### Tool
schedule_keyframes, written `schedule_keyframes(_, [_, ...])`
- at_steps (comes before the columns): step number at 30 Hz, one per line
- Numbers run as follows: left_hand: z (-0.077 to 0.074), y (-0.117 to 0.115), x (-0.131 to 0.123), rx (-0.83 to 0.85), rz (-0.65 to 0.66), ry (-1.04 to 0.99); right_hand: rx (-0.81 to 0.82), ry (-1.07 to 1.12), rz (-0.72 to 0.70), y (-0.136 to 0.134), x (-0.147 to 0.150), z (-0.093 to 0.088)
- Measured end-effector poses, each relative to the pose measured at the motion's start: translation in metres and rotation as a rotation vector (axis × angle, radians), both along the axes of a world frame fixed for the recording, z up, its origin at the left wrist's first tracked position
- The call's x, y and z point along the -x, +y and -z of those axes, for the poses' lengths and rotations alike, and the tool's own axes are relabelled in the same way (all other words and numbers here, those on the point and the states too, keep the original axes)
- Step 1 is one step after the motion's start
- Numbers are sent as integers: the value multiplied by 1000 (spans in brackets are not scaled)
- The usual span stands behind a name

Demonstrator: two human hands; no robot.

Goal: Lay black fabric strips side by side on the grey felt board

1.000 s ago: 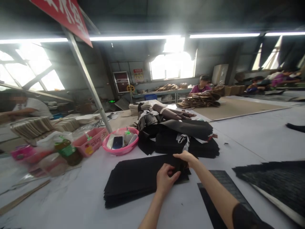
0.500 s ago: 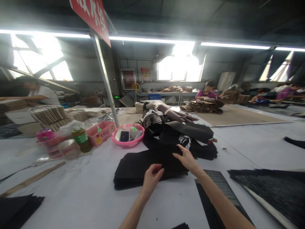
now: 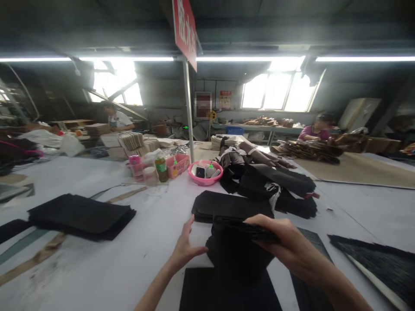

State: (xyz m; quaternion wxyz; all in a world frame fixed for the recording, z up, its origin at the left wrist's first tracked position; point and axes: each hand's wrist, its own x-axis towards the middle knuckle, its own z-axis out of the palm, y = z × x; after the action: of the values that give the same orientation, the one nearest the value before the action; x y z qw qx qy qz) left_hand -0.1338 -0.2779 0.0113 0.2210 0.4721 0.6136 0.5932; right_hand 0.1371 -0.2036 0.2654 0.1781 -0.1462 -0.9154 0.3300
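Black sheets (image 3: 240,252) were clamped between the fingers (image 3: 265,222) of the right hand (image 3: 285,237); the left hand (image 3: 184,250) hovered near them, fingers spread wide and empty.

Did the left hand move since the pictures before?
Yes: against the round pink basin, the left hand has moved left, from lower right of it to lower left in the view.

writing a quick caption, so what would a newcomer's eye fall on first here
Probably the red sign on its pole, high and just left of the middle. Below it, the pink basin stands out on the white table; nearer, the right grip holds black sheets.
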Motion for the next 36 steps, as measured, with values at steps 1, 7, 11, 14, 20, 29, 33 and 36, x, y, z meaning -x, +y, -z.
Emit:
schedule_keyframes(1, [-10,-12,-4,-8,57,111,-26,-14,-21,-9,-1,-5])
schedule_keyframes(7, [-68,-52,-26,-12,443,229,-92,14,-63,-43,-2,-20])
schedule_keyframes(11, [-84,-49,-22,3,500,264,-140,111,16,-49,-6,-19])
schedule_keyframes(14, [-88,-43,-15,86,612,263,-225,178,111,-50,-14,-14])
schedule_keyframes(20, [-112,-47,5,246,707,197,-242,299,368,-55,-39,-10])
schedule_keyframes(29, [-151,-130,19,409,259,810,248,457,773,-41,-95,110])
schedule_keyframes(33, [-93,-143,2,568,274,974,515,248,683,-55,-94,188])
schedule_keyframes(36, [-71,-145,-4,597,226,1044,601,254,678,-67,-94,212])
